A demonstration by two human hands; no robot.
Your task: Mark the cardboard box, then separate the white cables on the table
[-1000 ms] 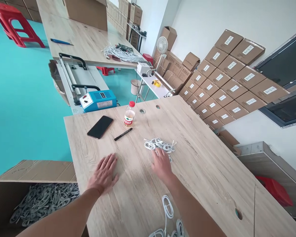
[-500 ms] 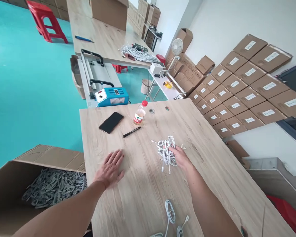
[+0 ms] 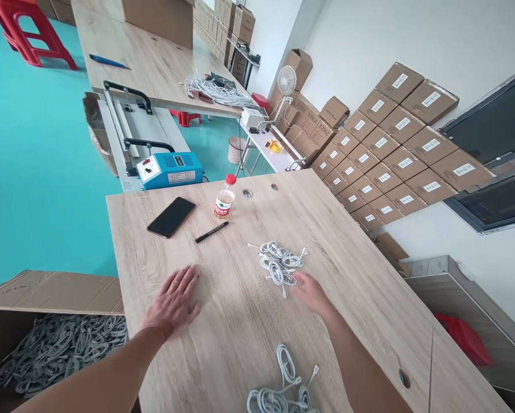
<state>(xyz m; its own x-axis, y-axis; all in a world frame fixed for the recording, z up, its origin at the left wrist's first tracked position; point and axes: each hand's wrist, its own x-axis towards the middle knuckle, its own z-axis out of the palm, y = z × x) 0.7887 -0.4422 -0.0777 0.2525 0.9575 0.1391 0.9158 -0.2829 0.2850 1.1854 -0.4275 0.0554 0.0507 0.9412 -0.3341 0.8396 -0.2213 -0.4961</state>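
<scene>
My left hand [image 3: 174, 301] lies flat on the wooden table [image 3: 223, 321], fingers stretched out, holding nothing. At the right edge of a small pile of coiled white cables [image 3: 277, 261] is my right hand [image 3: 311, 291]. Its fingers point left at the nearest coil, loosely parted, with no cable visibly held; whether the fingertips touch the coil is hard to see. Connector ends stick out around the pile. A second group of coiled white cables [image 3: 279, 396] lies nearer to me, partly cut off by the lower frame edge.
Farther back on the table are a phone [image 3: 171, 217], a black marker [image 3: 211, 232] and a red-capped bottle [image 3: 225, 198]. An open carton [image 3: 55, 289] full of cables stands at left. Behind the table sits a blue sealing machine [image 3: 171, 169]; stacked boxes [image 3: 406, 163] line the right wall.
My right hand has let go of the raised cable coil, which now lies on the pile, and has drawn back slightly. My left hand stays flat on the table. The camera view has shifted right.
</scene>
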